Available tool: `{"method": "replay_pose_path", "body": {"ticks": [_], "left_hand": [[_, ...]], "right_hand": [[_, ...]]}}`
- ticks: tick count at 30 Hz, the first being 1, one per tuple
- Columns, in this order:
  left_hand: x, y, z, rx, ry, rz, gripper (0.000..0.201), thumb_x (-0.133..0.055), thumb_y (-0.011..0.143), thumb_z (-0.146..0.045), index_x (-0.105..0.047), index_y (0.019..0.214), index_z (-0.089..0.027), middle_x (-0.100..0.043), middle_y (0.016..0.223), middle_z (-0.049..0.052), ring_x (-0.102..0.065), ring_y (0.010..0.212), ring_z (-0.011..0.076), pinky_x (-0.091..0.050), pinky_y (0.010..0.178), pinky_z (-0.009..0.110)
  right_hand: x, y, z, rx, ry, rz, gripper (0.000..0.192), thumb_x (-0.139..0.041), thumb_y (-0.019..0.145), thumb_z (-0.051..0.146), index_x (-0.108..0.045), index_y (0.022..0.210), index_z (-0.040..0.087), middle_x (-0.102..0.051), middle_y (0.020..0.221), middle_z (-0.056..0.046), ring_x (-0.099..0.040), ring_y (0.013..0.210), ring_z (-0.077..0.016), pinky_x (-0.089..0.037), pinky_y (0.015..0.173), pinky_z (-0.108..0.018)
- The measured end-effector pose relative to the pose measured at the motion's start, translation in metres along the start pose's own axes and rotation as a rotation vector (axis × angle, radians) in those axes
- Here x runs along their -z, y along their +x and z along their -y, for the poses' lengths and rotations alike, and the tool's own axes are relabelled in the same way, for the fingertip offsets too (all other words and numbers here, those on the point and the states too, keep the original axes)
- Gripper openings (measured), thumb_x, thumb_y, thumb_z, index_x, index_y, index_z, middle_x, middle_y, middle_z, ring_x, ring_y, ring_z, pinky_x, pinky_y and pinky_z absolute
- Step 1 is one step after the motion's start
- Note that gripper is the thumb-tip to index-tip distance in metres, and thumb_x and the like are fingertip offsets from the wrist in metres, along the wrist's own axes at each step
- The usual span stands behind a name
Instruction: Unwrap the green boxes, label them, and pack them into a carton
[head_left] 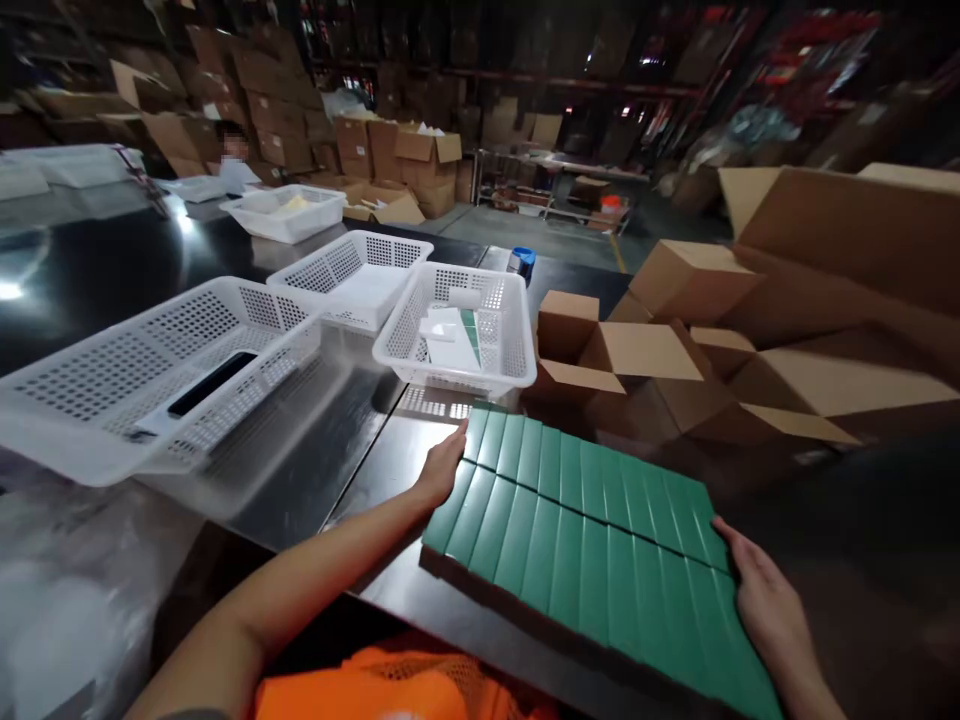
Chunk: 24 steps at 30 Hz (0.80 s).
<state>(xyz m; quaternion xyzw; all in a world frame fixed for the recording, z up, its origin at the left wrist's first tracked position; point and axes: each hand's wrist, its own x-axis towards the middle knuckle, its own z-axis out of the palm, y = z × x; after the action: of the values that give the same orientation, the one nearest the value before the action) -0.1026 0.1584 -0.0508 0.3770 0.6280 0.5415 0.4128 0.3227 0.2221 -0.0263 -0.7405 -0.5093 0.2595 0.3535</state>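
Two long rows of slim green boxes (pixel 592 520), packed side by side, lie at the front of the metal table, partly past its edge. My left hand (pixel 444 465) grips the left end of the rows, its fingers pressed against the outer boxes. At the opposite end my right hand (pixel 769 595) holds the last boxes from the side, thumb near the top. The block is squeezed between both hands and sits at a slant. What lies beneath the boxes is mostly hidden, with only a dark front side showing.
Behind the boxes stands a white basket (pixel 517 365) with papers and a green piece inside. A larger basket (pixel 97 350) at left holds a dark flat object (pixel 212 384). Open cartons (pixel 652 350) crowd the right. Across the table is another person (pixel 234 165).
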Motion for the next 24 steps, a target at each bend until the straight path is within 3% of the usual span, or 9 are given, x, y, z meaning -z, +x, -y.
{"method": "replay_pose_path", "body": {"ticks": [3,6,9,12,15,18,20,24], "left_hand": [[-0.003,0.003,-0.003,-0.019,-0.030,0.040,0.058,-0.052,0.088,-0.042,-0.060,0.135,-0.009,-0.054,0.150,0.014,-0.044,0.144,0.0275,-0.027,0.124,0.041],[0.005,0.007,-0.001,-0.053,-0.108,0.108,0.057,-0.044,0.092,-0.050,-0.063,0.130,-0.013,-0.060,0.144,0.013,-0.053,0.135,0.0282,-0.038,0.118,0.043],[0.010,0.011,0.005,-0.072,-0.219,0.154,0.064,-0.026,0.097,-0.060,-0.062,0.127,-0.016,-0.065,0.136,0.013,-0.060,0.126,0.0286,-0.047,0.108,0.045],[0.010,0.011,0.011,-0.102,-0.260,0.158,0.068,-0.033,0.091,-0.071,-0.058,0.127,-0.019,-0.064,0.133,0.014,-0.059,0.124,0.0312,-0.046,0.108,0.048],[0.011,0.013,0.017,-0.206,-0.224,0.176,0.065,-0.036,0.089,-0.074,-0.057,0.130,-0.029,-0.057,0.140,0.012,-0.053,0.130,0.0345,-0.042,0.111,0.053],[0.014,0.016,0.021,-0.324,-0.201,0.215,0.057,-0.039,0.085,-0.075,-0.060,0.125,-0.041,-0.056,0.139,0.010,-0.050,0.132,0.0383,-0.042,0.112,0.057],[0.015,0.018,0.022,-0.373,-0.198,0.223,0.056,-0.039,0.084,-0.076,-0.063,0.121,-0.042,-0.059,0.131,0.014,-0.054,0.126,0.0400,-0.045,0.106,0.061],[0.012,0.024,0.022,-0.491,-0.145,0.159,0.062,-0.039,0.081,-0.080,-0.066,0.112,-0.033,-0.065,0.111,0.017,-0.064,0.105,0.0363,-0.054,0.092,0.059]], "right_hand": [[0.007,0.003,-0.001,0.058,-0.092,0.018,0.031,-0.052,0.074,0.064,-0.067,0.094,0.044,-0.066,0.131,-0.011,-0.058,0.126,-0.0391,-0.041,0.107,-0.060],[0.008,0.005,0.019,0.228,-0.199,0.043,0.038,-0.060,0.065,0.068,-0.064,0.094,0.042,-0.065,0.130,-0.017,-0.056,0.126,-0.0463,-0.041,0.106,-0.066],[0.001,0.004,0.075,0.560,-0.235,-0.070,0.047,-0.061,0.067,0.071,-0.062,0.100,0.038,-0.059,0.135,-0.021,-0.049,0.134,-0.0443,-0.034,0.115,-0.064],[-0.028,-0.006,0.162,0.801,-0.199,-0.111,0.043,-0.059,0.078,0.064,-0.064,0.107,0.033,-0.065,0.120,-0.016,-0.057,0.124,-0.0404,-0.039,0.113,-0.060],[-0.092,-0.008,0.257,0.792,-0.207,0.167,0.031,-0.064,0.083,0.047,-0.069,0.103,0.024,-0.068,0.110,-0.014,-0.064,0.110,-0.0332,-0.048,0.104,-0.051],[-0.182,0.009,0.331,0.730,-0.252,0.343,0.022,-0.069,0.080,0.032,-0.072,0.093,0.015,-0.071,0.094,-0.004,-0.069,0.093,-0.0201,-0.052,0.095,-0.036],[-0.242,0.020,0.363,0.669,-0.258,0.392,0.020,-0.060,0.086,0.026,-0.070,0.085,0.009,-0.070,0.084,-0.001,-0.069,0.089,-0.0138,-0.050,0.092,-0.031],[-0.335,0.030,0.395,0.495,-0.255,0.439,0.026,-0.070,0.076,0.020,-0.056,0.055,0.015,-0.061,0.057,-0.002,-0.065,0.062,-0.0154,-0.054,0.067,-0.031]]}}
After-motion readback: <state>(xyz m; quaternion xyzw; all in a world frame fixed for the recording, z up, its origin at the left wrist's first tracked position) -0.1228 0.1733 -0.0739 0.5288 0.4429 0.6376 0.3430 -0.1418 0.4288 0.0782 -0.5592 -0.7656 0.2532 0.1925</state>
